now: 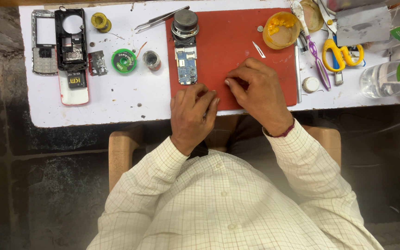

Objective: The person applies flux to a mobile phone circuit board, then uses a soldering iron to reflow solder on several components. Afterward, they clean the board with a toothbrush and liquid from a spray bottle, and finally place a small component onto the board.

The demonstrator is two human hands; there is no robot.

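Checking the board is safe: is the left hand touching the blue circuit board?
Apart. The head view shows red mat between the left hand and the blue circuit board.

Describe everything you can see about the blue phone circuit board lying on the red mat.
The blue rectangular circuit board lies flat, lengthwise, along the left edge of the red work mat. Its bare face shows small silver metal parts and pale patches. Its far end meets a round dark metal magnifier. Neither hand touches it; the left hand rests just below its near end.
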